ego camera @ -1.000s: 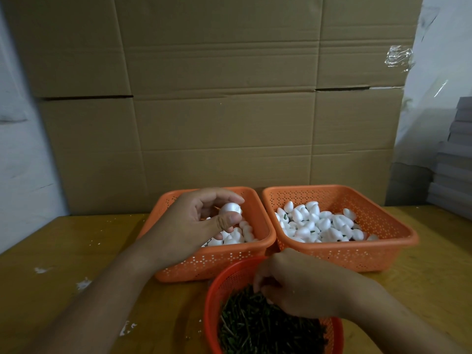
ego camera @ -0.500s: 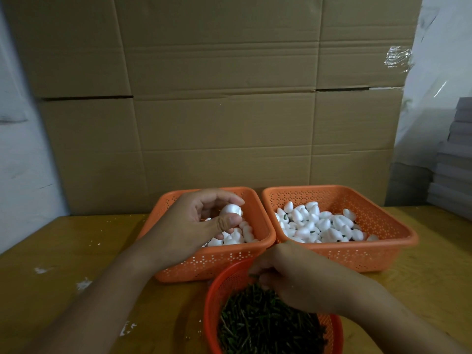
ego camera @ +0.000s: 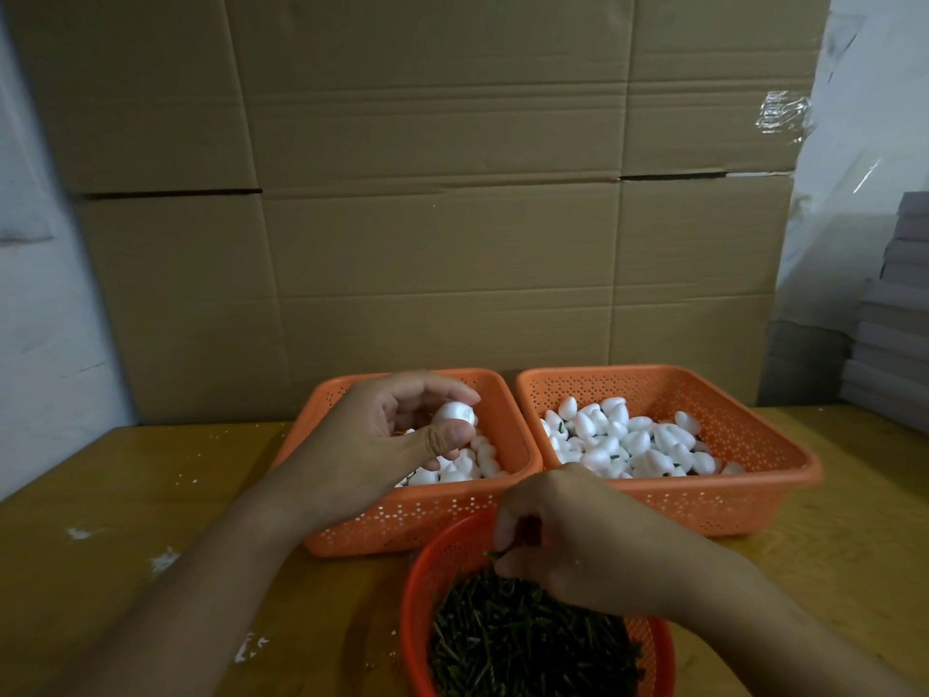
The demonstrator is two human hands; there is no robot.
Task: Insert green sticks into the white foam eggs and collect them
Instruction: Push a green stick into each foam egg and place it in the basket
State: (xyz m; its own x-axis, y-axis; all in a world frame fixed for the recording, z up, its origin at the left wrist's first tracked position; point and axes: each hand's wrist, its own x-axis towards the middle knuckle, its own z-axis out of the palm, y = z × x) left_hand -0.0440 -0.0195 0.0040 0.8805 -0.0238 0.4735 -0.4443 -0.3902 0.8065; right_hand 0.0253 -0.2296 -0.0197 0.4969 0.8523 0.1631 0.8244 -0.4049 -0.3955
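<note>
Left hand [ego camera: 402,435] was held over the left orange basket [ego camera: 352,525], fingers curled round one white foam egg [ego camera: 455,414], thumb pressed on its near side. No stick visible in that egg. Right hand [ego camera: 578,540] sat at the far rim of the round red basket [ego camera: 417,591], fingers pinched on what looked like a green stick [ego camera: 495,555] lifted from the stick pile [ego camera: 528,641]; only a bit of green showed. Left basket held more eggs [ego camera: 472,462] under the hand. Right orange basket [ego camera: 754,490] held a heap of eggs [ego camera: 628,440], some with green bits showing, so probably the finished ones. Judged progress: well underway, current egg not yet stuck, many loose eggs and a big pile of sticks left. All baskets stood on the wooden table [ego camera: 125,520].
</note>
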